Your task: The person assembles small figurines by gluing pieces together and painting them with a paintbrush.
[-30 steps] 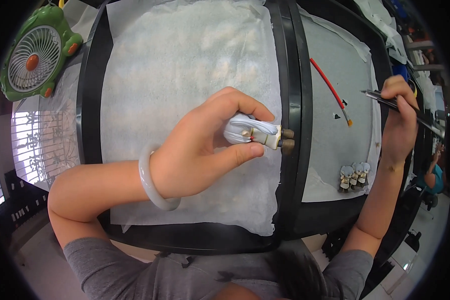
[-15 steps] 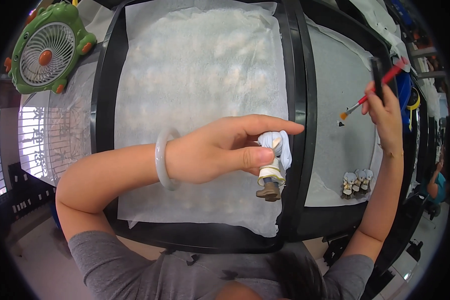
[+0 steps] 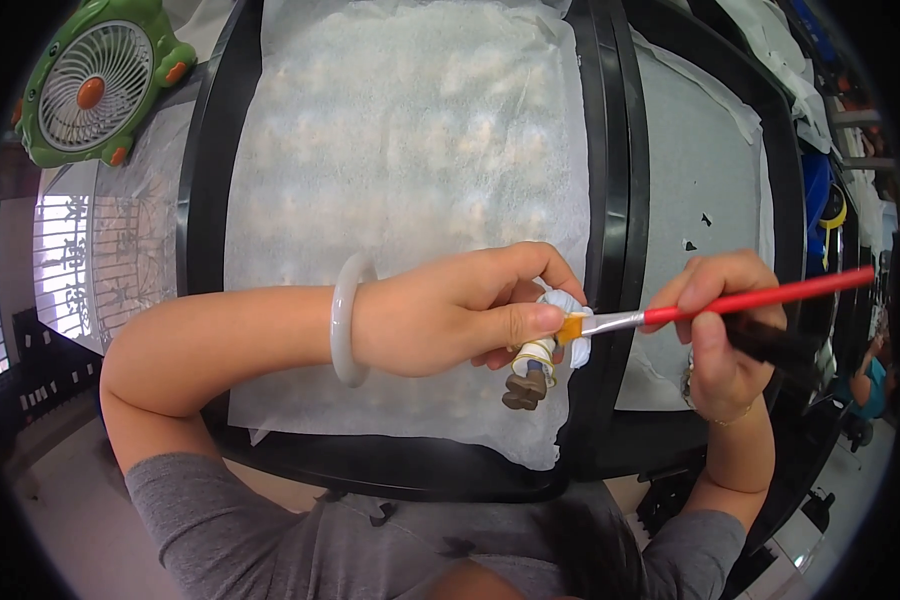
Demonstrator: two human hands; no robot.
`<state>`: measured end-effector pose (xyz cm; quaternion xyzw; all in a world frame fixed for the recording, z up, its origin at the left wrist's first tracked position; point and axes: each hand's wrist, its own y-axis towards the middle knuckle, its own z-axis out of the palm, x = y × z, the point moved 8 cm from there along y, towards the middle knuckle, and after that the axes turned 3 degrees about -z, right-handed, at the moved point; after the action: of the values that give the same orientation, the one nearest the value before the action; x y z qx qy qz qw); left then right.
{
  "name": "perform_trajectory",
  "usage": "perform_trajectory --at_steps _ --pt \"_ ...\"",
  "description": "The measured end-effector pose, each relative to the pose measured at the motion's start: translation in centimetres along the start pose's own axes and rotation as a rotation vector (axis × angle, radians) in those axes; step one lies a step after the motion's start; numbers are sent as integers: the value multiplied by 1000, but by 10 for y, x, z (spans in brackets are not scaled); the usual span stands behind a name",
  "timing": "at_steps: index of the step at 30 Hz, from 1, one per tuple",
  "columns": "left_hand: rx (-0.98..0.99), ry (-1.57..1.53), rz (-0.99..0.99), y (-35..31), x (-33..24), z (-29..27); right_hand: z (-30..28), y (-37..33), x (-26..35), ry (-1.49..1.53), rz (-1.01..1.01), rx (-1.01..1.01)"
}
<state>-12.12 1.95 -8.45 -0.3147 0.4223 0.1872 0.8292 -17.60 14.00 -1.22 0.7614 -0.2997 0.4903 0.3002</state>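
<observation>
A small figurine (image 3: 533, 352) with pale blue hair, a white outfit and brown boots is pinched in my left hand (image 3: 435, 315), tilted with its boots toward me. In my right hand (image 3: 725, 300) is a red-handled paintbrush (image 3: 760, 300). Its flat orange bristles touch or overlap the figurine's hair beside my left thumb; which, I cannot tell. A second dark tool (image 3: 775, 343), blurred, is held in the same hand under the brush. I cannot make out its kind.
A white paper sheet (image 3: 400, 200) lines the black tray (image 3: 205, 230) under my left hand. Two small dark scraps (image 3: 690, 245) lie on the paper in the right tray (image 3: 785, 200). A green fan (image 3: 155, 60) stands at the far left.
My right hand has come left and nearer, bringing the brush tip to the figurine. My left hand has tilted the figurine, and its index finger has bent in. My right hand now hides most of the other figurines.
</observation>
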Motion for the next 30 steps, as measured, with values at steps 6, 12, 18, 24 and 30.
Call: perform_trajectory --at_steps 6,12,18,24,30 --pt "33 -91 149 4 -2 2 -93 8 -46 -181 207 -245" --pt "55 -49 200 -2 -13 6 -107 12 -84 -631 369 -78" --pt "98 -83 151 -2 -12 9 -101 5 -106 -739 546 108" --pt "94 -69 169 -4 -17 6 -95 12 -95 -821 569 80" --pt "-94 -38 183 3 -22 -18 -89 16 -61 -601 400 2"
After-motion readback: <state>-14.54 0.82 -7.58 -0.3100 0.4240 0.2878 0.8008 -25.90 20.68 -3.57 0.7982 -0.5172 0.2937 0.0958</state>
